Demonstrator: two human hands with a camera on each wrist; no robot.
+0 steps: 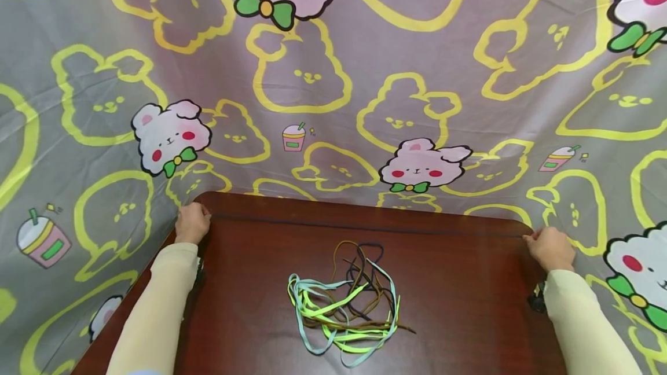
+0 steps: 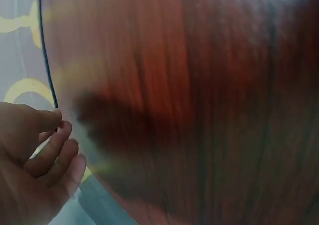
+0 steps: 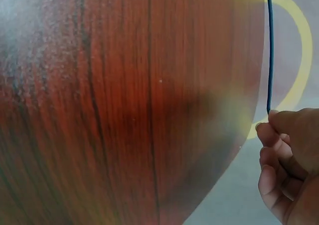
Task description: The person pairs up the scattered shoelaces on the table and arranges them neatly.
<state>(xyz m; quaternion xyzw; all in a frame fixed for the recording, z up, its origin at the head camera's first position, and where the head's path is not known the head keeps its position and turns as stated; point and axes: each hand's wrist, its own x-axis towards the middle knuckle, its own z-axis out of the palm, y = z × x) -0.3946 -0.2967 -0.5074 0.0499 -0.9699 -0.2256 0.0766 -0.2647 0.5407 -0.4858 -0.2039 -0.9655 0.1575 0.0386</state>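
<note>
A dark shoelace [image 1: 333, 225] is stretched nearly straight across the far part of the table, between my two hands. At the far left corner my left hand [image 1: 192, 223] pinches one end; in the left wrist view the lace [image 2: 46, 60] runs up from between thumb and forefinger. Opposite, at the far right corner, my right hand [image 1: 551, 248] pinches the other end, and the lace [image 3: 270, 50] rises from its fingertips in the right wrist view. Nearer to me lies a tangled pile of laces: light blue [image 1: 300, 317], yellow-green [image 1: 333, 308], brown and dark ones.
The reddish-brown wooden table [image 1: 250, 305] has rounded far corners. A grey cloth [image 1: 333, 126] printed with rabbit heads and yellow outlines hangs behind it and along both sides, close to the table's edges and my hands.
</note>
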